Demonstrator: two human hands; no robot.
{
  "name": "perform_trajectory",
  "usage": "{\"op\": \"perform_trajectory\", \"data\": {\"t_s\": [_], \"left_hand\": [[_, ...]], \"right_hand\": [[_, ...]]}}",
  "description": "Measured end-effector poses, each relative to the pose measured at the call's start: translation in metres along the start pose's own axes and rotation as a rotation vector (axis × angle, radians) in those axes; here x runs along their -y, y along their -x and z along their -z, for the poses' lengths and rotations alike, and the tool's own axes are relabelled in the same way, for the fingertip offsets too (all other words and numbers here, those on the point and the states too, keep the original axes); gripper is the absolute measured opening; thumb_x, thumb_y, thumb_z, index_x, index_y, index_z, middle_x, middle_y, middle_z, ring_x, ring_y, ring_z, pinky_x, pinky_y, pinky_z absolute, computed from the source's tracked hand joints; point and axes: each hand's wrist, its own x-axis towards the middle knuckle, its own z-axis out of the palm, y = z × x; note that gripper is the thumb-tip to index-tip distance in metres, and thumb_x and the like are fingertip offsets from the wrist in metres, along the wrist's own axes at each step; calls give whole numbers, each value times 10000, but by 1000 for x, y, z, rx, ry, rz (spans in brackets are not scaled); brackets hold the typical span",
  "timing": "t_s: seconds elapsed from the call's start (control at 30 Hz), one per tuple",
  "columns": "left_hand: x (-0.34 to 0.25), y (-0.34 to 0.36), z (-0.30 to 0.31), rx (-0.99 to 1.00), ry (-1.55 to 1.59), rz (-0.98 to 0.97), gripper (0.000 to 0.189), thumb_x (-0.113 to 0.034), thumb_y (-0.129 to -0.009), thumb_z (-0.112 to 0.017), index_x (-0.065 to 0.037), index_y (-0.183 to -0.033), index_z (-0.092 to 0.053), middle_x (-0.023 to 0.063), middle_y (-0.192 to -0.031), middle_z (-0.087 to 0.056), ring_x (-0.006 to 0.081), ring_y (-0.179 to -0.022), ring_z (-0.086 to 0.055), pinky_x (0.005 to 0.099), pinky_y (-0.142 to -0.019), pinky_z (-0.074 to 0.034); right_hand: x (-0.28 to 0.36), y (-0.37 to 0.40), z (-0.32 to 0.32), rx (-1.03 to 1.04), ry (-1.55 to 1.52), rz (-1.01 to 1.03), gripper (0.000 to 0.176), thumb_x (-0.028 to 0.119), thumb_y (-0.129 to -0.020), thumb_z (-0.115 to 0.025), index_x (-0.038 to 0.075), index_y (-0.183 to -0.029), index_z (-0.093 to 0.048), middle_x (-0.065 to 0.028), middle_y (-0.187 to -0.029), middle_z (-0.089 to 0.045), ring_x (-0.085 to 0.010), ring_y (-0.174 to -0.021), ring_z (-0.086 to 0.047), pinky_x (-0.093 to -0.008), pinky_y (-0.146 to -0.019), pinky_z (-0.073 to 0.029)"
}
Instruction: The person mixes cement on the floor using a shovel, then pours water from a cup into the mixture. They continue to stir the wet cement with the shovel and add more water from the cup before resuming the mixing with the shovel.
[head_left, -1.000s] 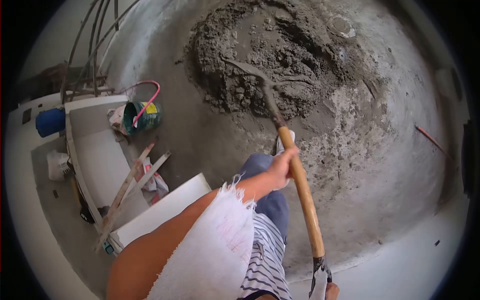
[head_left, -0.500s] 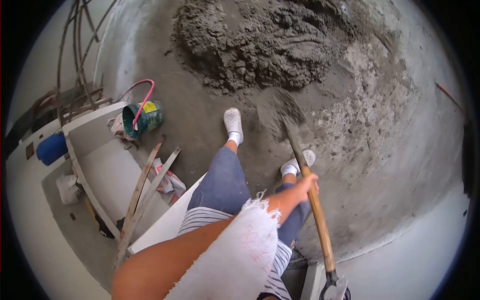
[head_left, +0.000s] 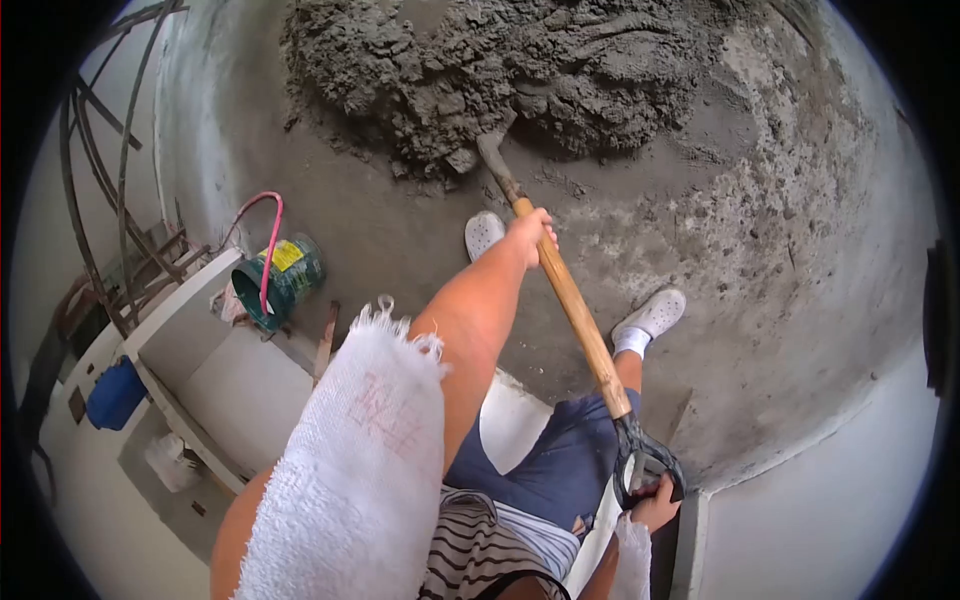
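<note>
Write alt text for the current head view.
A person's left hand grips a shovel by its wooden shaft, right hand on the black end handle, blade at a heap of gray mix. A green bucket sits at picture left.

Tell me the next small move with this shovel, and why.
Probably push the shovel slightly deeper into the grey heap: its metal end meets the heap's near edge, the left hand grips the wooden shaft, and the right hand on the black grip seems placed to drive it forward.
</note>
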Motion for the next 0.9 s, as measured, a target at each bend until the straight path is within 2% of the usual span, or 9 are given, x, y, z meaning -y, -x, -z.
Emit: {"op": "perform_trajectory", "data": {"t_s": [0.47, 0.53, 0.57, 0.6, 0.67, 0.73, 0.77, 0.87, 0.9], "left_hand": [[65, 95, 8, -102, -87, -22, 114, -117, -783, -595, -55, -792, -499, 59, -657, -483, 202, -544, -521, 393, -533, -481], [62, 122, -7, -278, -151, -63, 115, -102, -776, -603, -40, -821, -517, 63, -669, -499, 199, -535, -531, 395, -514, -485], [59, 131, -12, -306, -199, -119, 123, -81, -770, -608, -23, -840, -525, 70, -683, -514, 196, -540, -547, 387, -509, -492], [56, 139, -14, -307, -196, -129, 123, -81, -770, -608, -23, -840, -525, 70, -683, -514, 196, -540, -547, 387, -509, -492], [34, 153, -27, -312, -314, -279, 206, -104, -745, -636, 14, -889, -547, 98, -732, -557, 221, -578, -573, 390, -553, -501], [10, 169, -46, -446, -530, -505, 374, -148, -677, -687, 71, -957, -569, 175, -843, -628, 276, -713, -627, 385, -662, -509], [-5, 176, -61, -486, -564, -587, 422, -162, -656, -700, 86, -973, -574, 197, -881, -642, 289, -766, -639, 383, -698, -507], [-29, 188, -79, -605, -698, -584, 478, -163, -657, -693, 107, -1027, -554, 210, -940, -644, 316, -794, -648, 379, -718, -507], [-24, 187, -77, -609, -702, -585, 478, -163, -657, -693, 107, -1027, -554, 210, -940, -644, 316, -794, -648, 379, -718, -507]], "right_hand": [[-63, -33, 105, -6, -14, -146, 108, 109, -835, -560, 2, -831, -570, -25, -553, -508, -104, -392, -433, -261, -373, -352], [-80, -56, 123, 25, -59, -316, 119, 130, -827, -564, 17, -793, -551, -21, -527, -482, -113, -387, -429, -265, -369, -353], [-76, -64, 125, 148, -9, -418, 185, 216, -840, -573, 139, -699, -480, 13, -512, -416, -108, -383, -405, -281, -382, -374], [-61, -66, 123, 156, -14, -416, 185, 216, -840, -573, 139, -699, -480, 13, -512, -416, -108, -383, -405, -281, -382, -374], [-2, -67, 89, 315, 121, -698, 241, 254, -865, -583, 138, -679, -485, 13, -518, -440, -118, -387, -422, -272, -384, -378], [-14, -110, 82, 602, 214, -760, 284, 308, -872, -608, 131, -677, -502, 2, -536, -481, -135, -396, -449, -285, -379, -383], [-36, -132, 73, 614, 153, -874, 290, 314, -874, -617, 119, -684, -519, -13, -552, -512, -148, -401, -464, -297, -374, -381], [14, -105, 39, 615, 291, -937, 269, 291, -882, -612, 114, -697, -531, -19, -556, -519, -146, -406, -473, -298, -376, -384], [-3, -117, 40, 586, 198, -916, 154, 183, -885, -614, 70, -799, -558, -35, -584, -515, -147, -447, -493, -280, -428, -433]]}}
